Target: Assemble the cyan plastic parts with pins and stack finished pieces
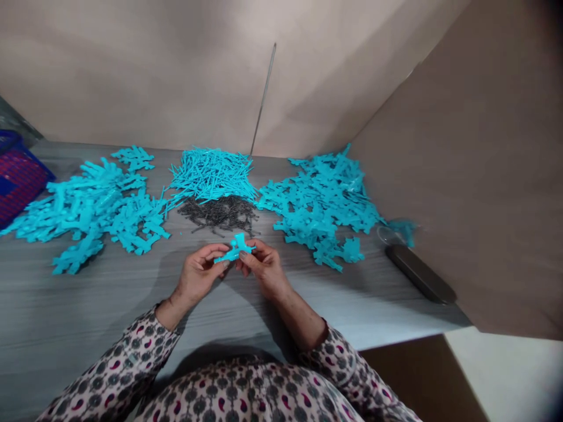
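Note:
Between my hands, above the table, is a turquoise plastic piece (236, 248) with several short arms. My left hand (201, 266) pinches its left end between thumb and fingers. On the other side my right hand (263, 262) grips the right end, thumb on top. The fingertips cover parts of the piece. Just beyond the hands lies a pile of thin dark pins (220, 214). Behind the pins is a heap of thin turquoise sticks (213, 174). Turquoise branched pieces (323, 196) are heaped to the right, and more turquoise pieces (90, 202) to the left.
A blue and red basket (21, 179) stands at the far left of the grey table (109, 299). A long dark case (420, 274) lies at the right by a brown side panel (475, 193). A pale wall (176, 76) with a thin upright rod (264, 97) closes off the back.

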Available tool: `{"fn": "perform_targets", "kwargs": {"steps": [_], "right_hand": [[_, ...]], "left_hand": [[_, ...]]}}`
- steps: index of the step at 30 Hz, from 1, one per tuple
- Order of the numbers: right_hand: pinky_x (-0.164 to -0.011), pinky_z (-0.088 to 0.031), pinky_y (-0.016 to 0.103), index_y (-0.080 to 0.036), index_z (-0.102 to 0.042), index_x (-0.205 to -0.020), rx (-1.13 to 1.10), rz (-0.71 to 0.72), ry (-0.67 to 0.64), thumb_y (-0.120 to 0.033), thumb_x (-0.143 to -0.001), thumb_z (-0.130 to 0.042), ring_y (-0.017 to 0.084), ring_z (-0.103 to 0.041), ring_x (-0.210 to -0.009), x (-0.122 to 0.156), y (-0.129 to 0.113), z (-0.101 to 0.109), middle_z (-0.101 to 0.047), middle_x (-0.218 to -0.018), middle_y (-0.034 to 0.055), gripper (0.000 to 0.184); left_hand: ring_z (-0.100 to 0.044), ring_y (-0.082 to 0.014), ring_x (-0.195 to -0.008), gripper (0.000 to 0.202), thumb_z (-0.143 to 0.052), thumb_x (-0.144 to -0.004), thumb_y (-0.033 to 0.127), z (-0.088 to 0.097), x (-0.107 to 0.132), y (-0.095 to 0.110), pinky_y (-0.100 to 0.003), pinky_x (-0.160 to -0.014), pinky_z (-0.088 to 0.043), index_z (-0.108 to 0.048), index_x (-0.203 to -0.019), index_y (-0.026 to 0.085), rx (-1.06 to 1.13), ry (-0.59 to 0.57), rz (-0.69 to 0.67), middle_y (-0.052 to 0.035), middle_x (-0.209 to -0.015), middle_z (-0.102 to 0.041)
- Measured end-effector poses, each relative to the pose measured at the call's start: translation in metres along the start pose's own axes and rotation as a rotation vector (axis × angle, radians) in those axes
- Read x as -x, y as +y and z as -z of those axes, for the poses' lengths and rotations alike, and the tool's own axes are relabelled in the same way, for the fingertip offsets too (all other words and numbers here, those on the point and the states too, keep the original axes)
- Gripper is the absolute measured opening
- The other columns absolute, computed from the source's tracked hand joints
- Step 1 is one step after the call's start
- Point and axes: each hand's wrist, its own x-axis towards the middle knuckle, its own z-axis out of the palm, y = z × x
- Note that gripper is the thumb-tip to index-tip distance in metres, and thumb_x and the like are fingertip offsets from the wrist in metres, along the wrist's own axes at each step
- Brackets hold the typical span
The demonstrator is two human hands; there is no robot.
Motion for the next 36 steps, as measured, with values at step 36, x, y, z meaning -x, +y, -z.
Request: {"fn": "perform_targets", "kwargs": {"steps": [36], "right_hand": [[-0.034,-0.032,0.018,-0.019,-0.057,-0.110,-0.209,-0.344,-0.319,-0.048,-0.076,-0.074,0.008,-0.044,-0.035,0.002,-0.011,0.016,-0.059,-0.053,-0.0057,0.049]], "left_hand": [[-0.068,-0.0167,-0.087,0.017,-0.065,-0.085,0.012,0.016,-0.001,0.004,-0.028,-0.081,-0.054,-0.073,-0.098,0.018,-0.508,-0.279,-0.873,-0.0082,-0.091,-0.073]]}}
